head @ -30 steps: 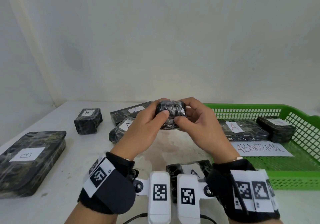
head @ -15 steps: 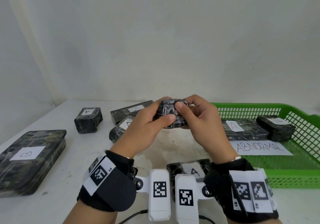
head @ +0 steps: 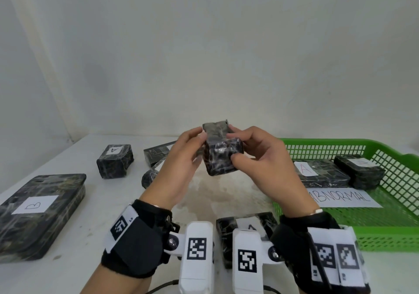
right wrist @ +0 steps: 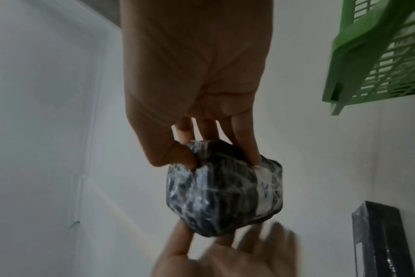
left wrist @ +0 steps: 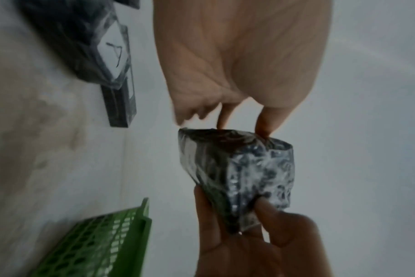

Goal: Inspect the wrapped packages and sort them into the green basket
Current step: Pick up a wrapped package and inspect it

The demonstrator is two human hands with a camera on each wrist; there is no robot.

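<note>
I hold a small black wrapped package (head: 221,157) up in front of me, above the table, between both hands. My right hand (head: 233,146) grips its right side, thumb on the near face and fingers behind; the right wrist view shows the same package (right wrist: 220,191) under those fingers. My left hand (head: 199,144) holds its left edge with thumb and fingertips, as the left wrist view also shows on the package (left wrist: 244,168). No label shows on the sides facing me. The green basket (head: 385,241) stands at the right with two wrapped packages inside.
On the white table lie a large package marked B (head: 38,212), a small one marked A (head: 114,161), a long box (head: 158,155), a rounded one (head: 149,178) and a near one (head: 247,225). An ABNORMAL sign (head: 342,199) lies in the basket.
The package has been turned in my hands from lying flat to standing taller and has risen a little. My left fingers have shifted along its left side.
</note>
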